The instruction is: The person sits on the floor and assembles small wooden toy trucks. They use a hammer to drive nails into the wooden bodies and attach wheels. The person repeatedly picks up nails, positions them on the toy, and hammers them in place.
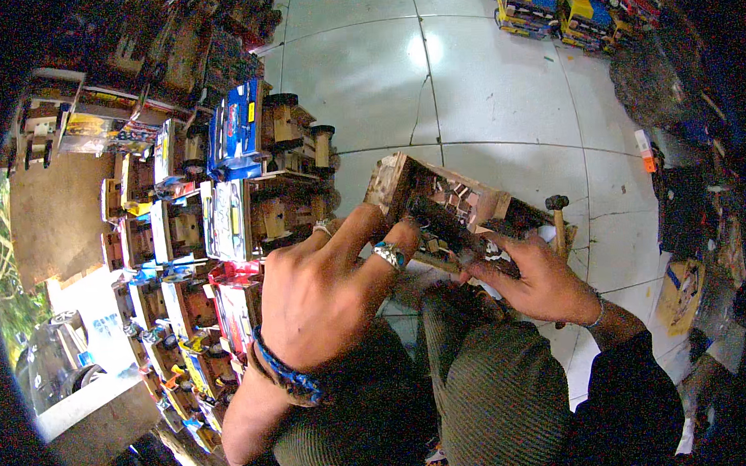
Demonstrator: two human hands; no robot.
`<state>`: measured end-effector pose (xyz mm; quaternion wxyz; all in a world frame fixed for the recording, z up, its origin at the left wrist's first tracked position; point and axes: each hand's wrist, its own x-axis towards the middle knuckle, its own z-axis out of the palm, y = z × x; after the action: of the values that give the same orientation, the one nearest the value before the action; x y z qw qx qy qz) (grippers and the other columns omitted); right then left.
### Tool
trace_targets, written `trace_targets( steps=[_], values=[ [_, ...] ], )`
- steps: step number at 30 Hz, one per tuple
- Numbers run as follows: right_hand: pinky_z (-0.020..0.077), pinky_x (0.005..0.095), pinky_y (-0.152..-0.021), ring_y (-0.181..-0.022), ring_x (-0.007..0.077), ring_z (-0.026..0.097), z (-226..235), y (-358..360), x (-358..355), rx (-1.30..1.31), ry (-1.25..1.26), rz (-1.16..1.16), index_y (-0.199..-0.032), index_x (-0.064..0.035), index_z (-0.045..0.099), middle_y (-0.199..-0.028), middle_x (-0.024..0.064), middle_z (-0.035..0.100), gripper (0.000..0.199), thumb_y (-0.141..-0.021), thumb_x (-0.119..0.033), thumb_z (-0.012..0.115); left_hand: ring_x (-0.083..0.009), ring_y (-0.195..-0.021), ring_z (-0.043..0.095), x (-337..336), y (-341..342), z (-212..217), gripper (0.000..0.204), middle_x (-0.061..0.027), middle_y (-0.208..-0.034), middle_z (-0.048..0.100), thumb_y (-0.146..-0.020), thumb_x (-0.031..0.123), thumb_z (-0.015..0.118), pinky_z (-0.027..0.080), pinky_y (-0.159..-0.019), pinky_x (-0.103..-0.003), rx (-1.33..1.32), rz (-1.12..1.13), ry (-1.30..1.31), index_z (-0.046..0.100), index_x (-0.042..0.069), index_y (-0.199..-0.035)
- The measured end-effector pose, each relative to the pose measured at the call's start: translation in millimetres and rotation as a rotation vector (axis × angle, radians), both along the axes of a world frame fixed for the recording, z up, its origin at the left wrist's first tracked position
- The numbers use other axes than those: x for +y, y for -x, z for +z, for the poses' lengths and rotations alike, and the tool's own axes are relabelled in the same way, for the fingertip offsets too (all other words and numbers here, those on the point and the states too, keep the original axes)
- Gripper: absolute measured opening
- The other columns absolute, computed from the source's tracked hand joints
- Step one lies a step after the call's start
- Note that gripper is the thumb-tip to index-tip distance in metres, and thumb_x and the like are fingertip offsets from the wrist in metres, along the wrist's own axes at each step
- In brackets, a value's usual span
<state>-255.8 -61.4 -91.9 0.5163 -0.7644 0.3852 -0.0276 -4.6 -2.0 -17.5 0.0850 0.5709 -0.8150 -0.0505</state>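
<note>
A dark, elongated piece (448, 226) spans the space between my hands; its kind is unclear. My left hand (329, 276), wearing a ring and a blue bracelet, curls its fingers at the near end of it. On the other end, my right hand (526, 277) pinches with thumb and fingers. Just beyond and partly beneath lies a wooden box (387, 179) with small brown and pale pieces (462, 199) in it. The fingers and the dark piece hide part of the box. By its right end is a hammer (558, 218) with a black head and wooden handle.
Rows of wooden toy trucks (236, 135) are stacked along the left. Yellow and blue toy trucks (538, 9) stand at the far right. A dark plastic bag (655, 75) and an orange-and-white item (646, 151) lie on the right. Pale floor tiles (351, 69) stretch ahead.
</note>
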Motion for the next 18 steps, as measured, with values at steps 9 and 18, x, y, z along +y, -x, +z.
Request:
trace_targets(
  steps=[9, 18],
  values=[
    [0.0517, 0.0409, -0.085, -0.092, 0.0299, 0.071, -2.7, -2.5, 2.8, -0.005, 0.035, 0.019, -0.124, 0.0009, 0.057, -0.098, 0.0148, 0.072, 0.037, -0.097, -0.023, 0.061, -0.0248, -0.075, 0.067, 0.6, 1.5, -3.5, 0.031, -0.0059, -0.108, 0.062, -0.081, 0.018, 0.059, 0.055, -0.058, -0.036, 0.006, 0.031, 0.011, 0.063, 0.016, -0.112],
    [0.0507, 0.0423, -0.087, -0.097, 0.0324, 0.068, -7.7, -5.1, 14.8, -0.083, -0.158, -0.066, -0.130, -0.0022, 0.055, -0.108, 0.0180, 0.069, 0.043, -0.097, -0.030, 0.061, -0.0242, -0.072, 0.067, 1.4, 1.3, -5.0, 0.028, -0.0056, -0.106, 0.063, -0.083, 0.019, 0.059, 0.054, -0.055, -0.037, -0.027, 0.055, -0.065, 0.066, 0.019, -0.110]
  ],
)
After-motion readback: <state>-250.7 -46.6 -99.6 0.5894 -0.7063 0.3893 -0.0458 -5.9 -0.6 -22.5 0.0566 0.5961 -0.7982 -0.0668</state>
